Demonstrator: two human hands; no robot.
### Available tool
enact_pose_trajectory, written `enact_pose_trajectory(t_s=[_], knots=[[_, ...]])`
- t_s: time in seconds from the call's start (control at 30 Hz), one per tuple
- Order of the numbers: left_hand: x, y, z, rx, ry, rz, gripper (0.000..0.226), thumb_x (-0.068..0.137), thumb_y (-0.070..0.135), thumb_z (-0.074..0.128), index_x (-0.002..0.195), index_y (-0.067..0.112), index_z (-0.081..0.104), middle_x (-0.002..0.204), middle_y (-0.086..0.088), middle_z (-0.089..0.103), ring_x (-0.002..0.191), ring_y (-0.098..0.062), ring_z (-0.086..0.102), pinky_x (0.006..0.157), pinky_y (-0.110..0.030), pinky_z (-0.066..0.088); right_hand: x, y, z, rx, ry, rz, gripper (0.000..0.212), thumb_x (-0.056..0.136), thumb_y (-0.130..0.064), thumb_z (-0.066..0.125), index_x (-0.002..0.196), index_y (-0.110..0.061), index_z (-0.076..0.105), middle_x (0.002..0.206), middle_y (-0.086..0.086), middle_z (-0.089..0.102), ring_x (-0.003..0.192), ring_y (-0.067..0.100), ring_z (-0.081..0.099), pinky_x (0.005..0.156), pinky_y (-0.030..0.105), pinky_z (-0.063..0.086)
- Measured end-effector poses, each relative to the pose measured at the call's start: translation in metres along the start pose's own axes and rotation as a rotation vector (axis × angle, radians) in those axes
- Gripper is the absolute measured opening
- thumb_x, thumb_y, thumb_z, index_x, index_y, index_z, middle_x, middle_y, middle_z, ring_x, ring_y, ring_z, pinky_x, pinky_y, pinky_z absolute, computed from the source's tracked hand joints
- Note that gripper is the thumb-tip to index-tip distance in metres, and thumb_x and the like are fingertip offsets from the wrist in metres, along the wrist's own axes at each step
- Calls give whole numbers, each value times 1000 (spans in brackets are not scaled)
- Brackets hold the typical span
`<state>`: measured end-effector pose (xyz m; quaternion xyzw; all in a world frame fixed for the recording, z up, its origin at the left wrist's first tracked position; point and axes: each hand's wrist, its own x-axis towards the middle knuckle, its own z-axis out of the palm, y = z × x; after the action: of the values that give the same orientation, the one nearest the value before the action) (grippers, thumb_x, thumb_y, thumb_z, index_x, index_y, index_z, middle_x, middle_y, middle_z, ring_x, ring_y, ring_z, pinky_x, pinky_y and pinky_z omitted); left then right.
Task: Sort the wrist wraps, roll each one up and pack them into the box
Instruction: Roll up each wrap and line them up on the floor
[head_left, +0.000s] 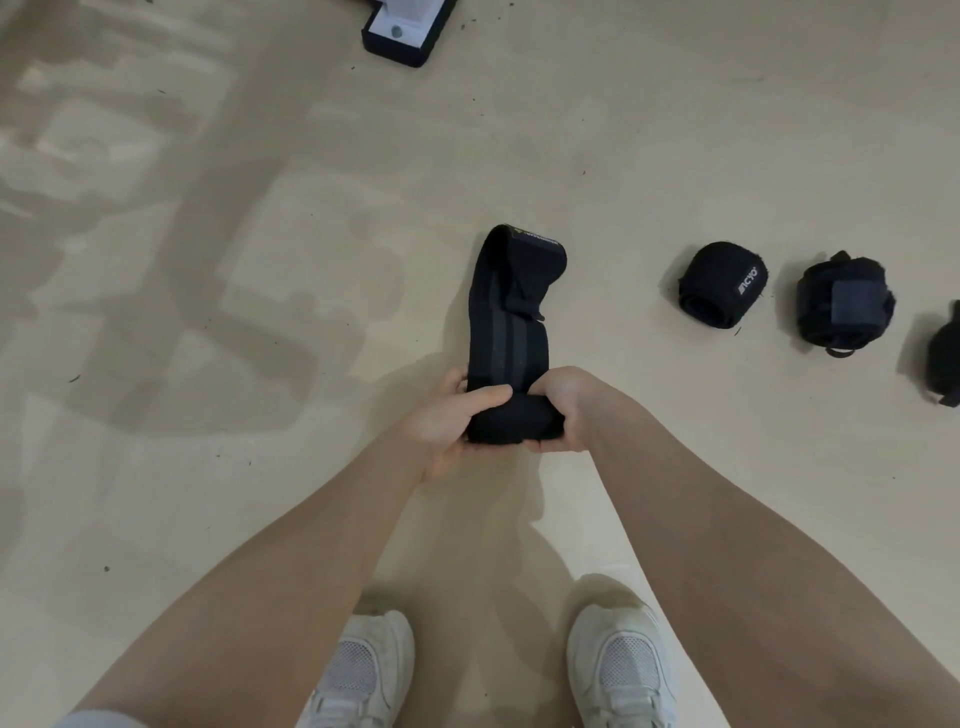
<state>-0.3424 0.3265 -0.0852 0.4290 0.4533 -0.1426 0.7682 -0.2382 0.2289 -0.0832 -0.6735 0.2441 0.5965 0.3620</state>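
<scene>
Hands, left hand (451, 422) and right hand (563, 410), grip a half-rolled black elastic wrap (506, 332).

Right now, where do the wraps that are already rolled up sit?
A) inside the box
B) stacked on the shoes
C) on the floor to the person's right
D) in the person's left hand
C: the rolled wraps lie in a row on the floor, right of the wrap that both hands are rolling.
</scene>
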Motion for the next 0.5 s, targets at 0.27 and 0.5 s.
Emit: enact_pose_trajectory(t_s=[0.27, 0.5], knots=[[10, 4, -4, 45, 122, -20, 20, 93, 21, 60, 112, 15, 57, 108, -7, 64, 93, -24, 66, 67, -35, 60, 4, 12, -15, -122, -329, -420, 43, 90, -25, 63, 130, -16, 49, 120, -1, 63, 108, 14, 61, 86, 27, 51], [14, -2, -3, 55, 129, -253, 34, 92, 45, 56, 116, 21, 58, 112, -5, 65, 100, -24, 64, 84, -40, 54, 7, 15, -9, -190, -141, -333, 38, 92, -35, 59, 119, -10, 49, 101, 2, 62, 84, 17, 63, 57, 25, 54]])
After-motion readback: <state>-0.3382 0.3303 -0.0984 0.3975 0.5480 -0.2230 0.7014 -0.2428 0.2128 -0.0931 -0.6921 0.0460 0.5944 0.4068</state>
